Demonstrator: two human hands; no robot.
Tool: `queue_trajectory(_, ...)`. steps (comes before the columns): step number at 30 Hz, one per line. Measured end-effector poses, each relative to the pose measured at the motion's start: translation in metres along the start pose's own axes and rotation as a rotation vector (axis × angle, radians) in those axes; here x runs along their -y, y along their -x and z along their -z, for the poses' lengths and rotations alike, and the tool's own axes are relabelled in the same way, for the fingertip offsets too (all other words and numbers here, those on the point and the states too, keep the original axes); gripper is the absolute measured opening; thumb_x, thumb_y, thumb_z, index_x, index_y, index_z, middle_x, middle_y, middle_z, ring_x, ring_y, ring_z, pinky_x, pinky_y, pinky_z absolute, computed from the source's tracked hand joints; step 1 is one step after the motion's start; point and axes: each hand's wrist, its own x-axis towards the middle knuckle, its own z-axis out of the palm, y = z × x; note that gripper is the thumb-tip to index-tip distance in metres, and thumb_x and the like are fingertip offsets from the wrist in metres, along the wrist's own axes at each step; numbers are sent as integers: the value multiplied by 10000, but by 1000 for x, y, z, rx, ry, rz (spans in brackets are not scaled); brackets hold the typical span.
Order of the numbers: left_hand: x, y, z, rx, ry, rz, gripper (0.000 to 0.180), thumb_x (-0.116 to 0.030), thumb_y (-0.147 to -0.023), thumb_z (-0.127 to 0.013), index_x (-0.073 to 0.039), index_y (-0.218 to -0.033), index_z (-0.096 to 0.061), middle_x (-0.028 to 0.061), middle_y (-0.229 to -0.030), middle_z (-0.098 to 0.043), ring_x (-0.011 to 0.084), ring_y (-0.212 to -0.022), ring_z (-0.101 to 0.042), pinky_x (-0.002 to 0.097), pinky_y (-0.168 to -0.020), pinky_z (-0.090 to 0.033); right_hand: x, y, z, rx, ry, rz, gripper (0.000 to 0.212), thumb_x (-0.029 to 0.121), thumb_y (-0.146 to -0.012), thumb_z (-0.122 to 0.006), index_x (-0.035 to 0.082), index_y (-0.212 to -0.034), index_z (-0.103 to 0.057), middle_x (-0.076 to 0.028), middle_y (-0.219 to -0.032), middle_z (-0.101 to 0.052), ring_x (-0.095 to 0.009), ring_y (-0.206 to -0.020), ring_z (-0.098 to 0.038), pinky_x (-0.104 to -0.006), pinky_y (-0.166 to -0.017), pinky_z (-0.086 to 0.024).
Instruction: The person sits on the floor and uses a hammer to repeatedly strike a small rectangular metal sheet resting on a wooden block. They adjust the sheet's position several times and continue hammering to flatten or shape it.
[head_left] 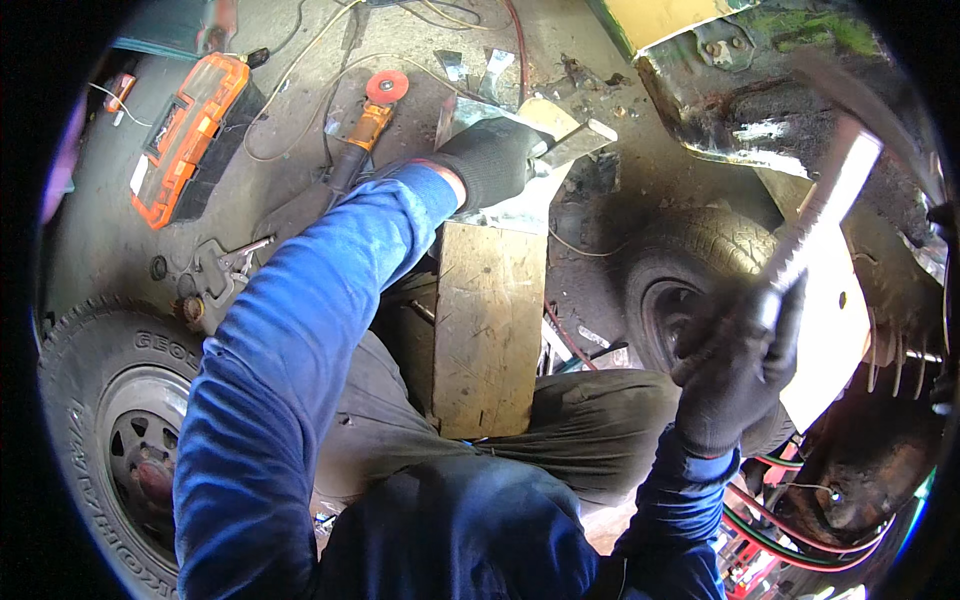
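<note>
My left hand [490,163], in a dark glove, is closed around a flat metal bar [582,144] whose end sticks out to the right. Under this hand lies a piece of sheet metal [515,216], on top of a long wooden block [490,320] between my legs. My right hand [735,375], also gloved and slightly blurred, grips a hammer [815,215] by its light handle. The hammer is raised at the right, its dark head smeared by motion and well apart from the bar.
An angle grinder [367,130] with a red disc lies on the floor beyond my left arm, near an orange and black toolbox [190,140]. Tyres stand at left [85,430] and right [720,240]. Rusty vehicle bodywork [740,100] fills the far right. Cables cross the floor.
</note>
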Motion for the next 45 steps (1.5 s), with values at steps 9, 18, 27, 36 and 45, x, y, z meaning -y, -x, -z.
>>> queue_trajectory(9, -3, 3, 14, 73, -5, 36, 351, -238, -1028, -649, 14, -1265, -711, 275, -1149, -760, 457, -1058, -739, 516, -952, -577, -47, 31, 6, 455, 452, -157, 577, 0, -1078, -585, 5, -1651, -521, -114, -1126, -766, -70, -933, -626, -246, -816, -545)
queue_trajectory(18, -7, 16, 12, 44, 198, 128, 390, -325, -1074, -668, -13, -1305, -709, 258, -1233, -752, 438, -1174, -723, 497, -1011, -571, 4, 20, 24, 301, 232, -279, 543, 110, -1176, -497, 12, -1707, -433, 9, -856, -630, -23, -659, -507, -215, -574, -433)
queue_trajectory(27, -6, 1, -11, -26, -22, 19, 354, -315, -1067, -671, -24, -1264, -711, 260, -1136, -768, 457, -1067, -748, 502, -955, -585, 17, 6, 1, 44, 200, 232, 574, 137, -1167, -539, -3, -1706, -397, -120, -892, -706, -92, -653, -586, -251, -588, -473)
queue_trajectory(36, 1, 6, 6, -61, 68, 11, 312, -288, -1030, -683, -70, -1237, -763, 234, -1116, -788, 431, -1094, -752, 522, -948, -577, -54, 31, 17, 318, 303, -324, 513, 69, -1101, -581, -45, -1601, -550, -87, -1018, -716, -82, -812, -619, -275, -747, -550)
queue_trajectory(45, 99, 17, 21, -353, 1125, 382, 347, -210, -1061, -788, 2, -1333, -754, 49, -1334, -764, 148, -1243, -671, 327, -1093, -497, -119, 52, -7, 461, 328, -450, 438, 181, -1149, -628, -24, -1536, -623, -54, -1024, -729, -76, -853, -629, -281, -759, -542)
